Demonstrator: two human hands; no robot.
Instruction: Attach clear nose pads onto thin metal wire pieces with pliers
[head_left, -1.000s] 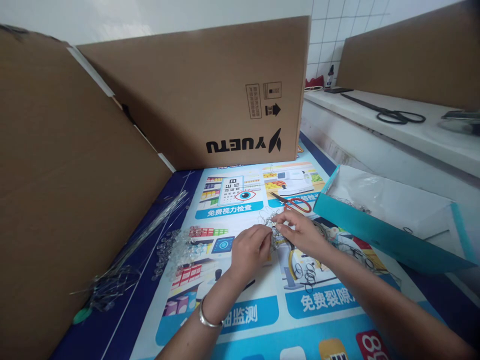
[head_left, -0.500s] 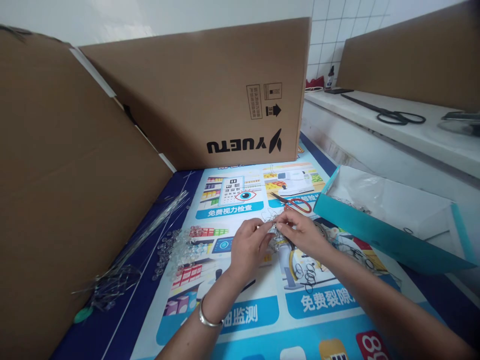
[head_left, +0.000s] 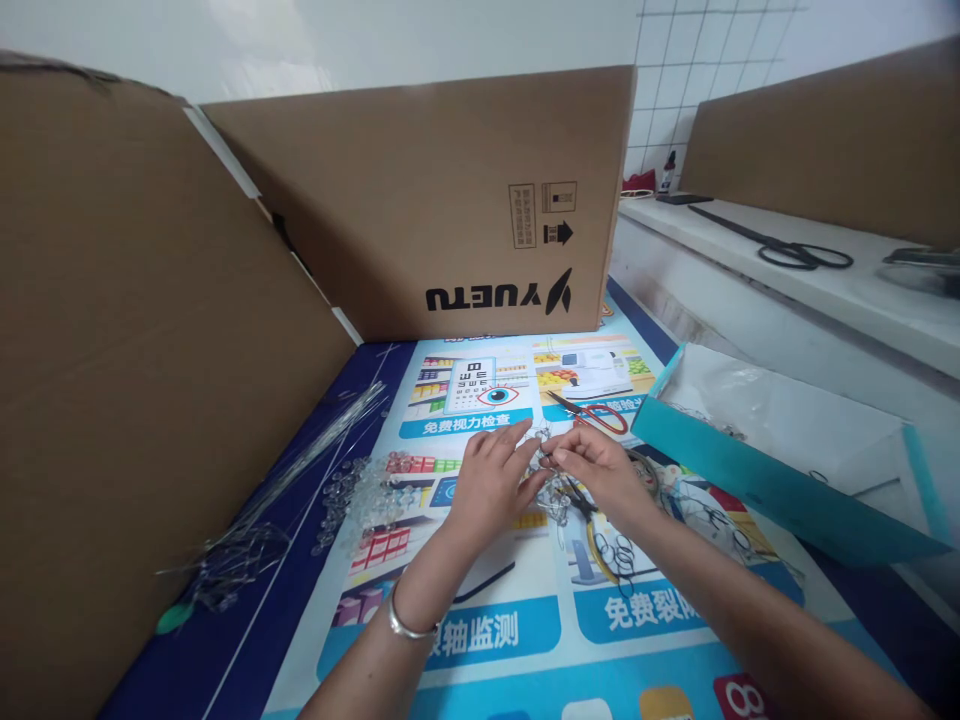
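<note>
My left hand (head_left: 491, 480), with a silver bangle on its wrist, has its fingers stretched and its thumb apart, beside my right fingertips. With thumb and forefinger pinched together, my right hand (head_left: 604, 475) grips something small and dark that I cannot make out. Just under both hands lies a tangle of clear beads and thin wire (head_left: 555, 503). Partly hidden by my right hand, a yellow-handled tool (head_left: 595, 550) with dark jaws touches the tangle's side. Several black rings (head_left: 621, 560) lie by its handle. Beyond the hands are red-handled scissors (head_left: 600, 415).
Loose clear beads (head_left: 360, 500) and a bundle of thin wires (head_left: 300, 460) lie at left. A teal box (head_left: 780, 490) stands at right. Cardboard panels (head_left: 420, 190) wall the back and left. Large black scissors (head_left: 802, 255) rest on the ledge.
My left hand has opened from a pinch and drawn slightly away from my right fingertips. My right hand stays pinched. The view has shifted slightly.
</note>
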